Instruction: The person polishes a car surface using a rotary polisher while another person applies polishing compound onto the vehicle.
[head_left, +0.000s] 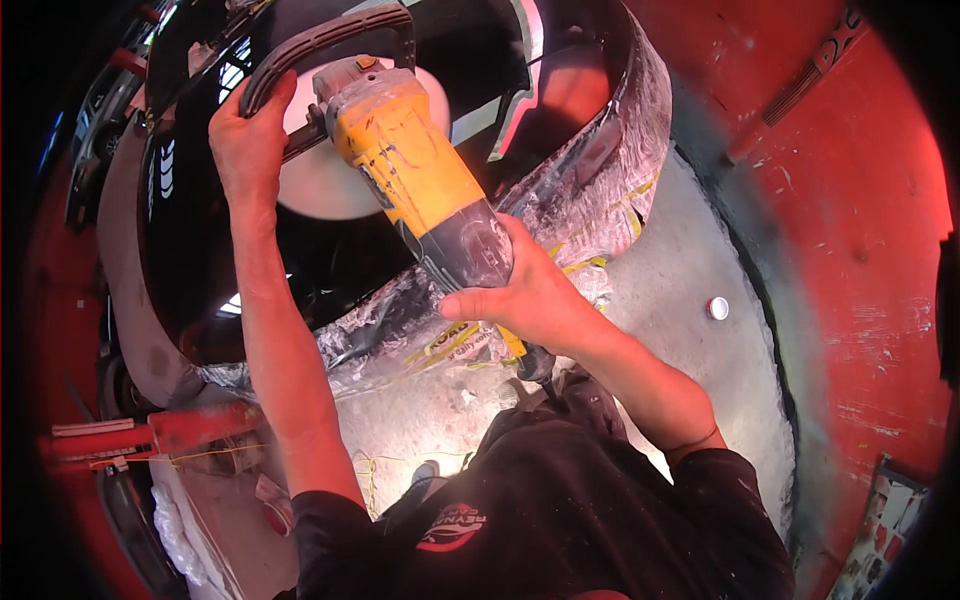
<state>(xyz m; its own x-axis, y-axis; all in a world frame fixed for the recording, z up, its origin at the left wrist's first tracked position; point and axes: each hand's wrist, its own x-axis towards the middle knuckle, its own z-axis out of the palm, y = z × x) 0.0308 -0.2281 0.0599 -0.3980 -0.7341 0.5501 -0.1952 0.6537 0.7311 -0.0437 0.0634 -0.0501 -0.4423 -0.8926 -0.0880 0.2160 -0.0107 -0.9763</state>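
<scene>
A yellow and black power polisher [415,165] slants across the upper middle of the view, its body scuffed and dusty. My left hand [250,135] is wrapped round its dark loop handle [330,40] near the head. Around the rear of the body, my right hand [535,290] has a closed grip, thumb lying across the near side. Beneath the head, a round white pad [325,190] lies at the glossy black car panel [200,280]; whether it is spinning I cannot tell. The tool hides part of the pad.
Crumpled masking sheet [640,130] with printed yellow tape lines the panel's edge. Red walling [850,250] curves along the right. A small white-and-red round item [717,307] sits on the pale floor [690,370]. A red beam [190,430] and a thin yellow cord lie lower left.
</scene>
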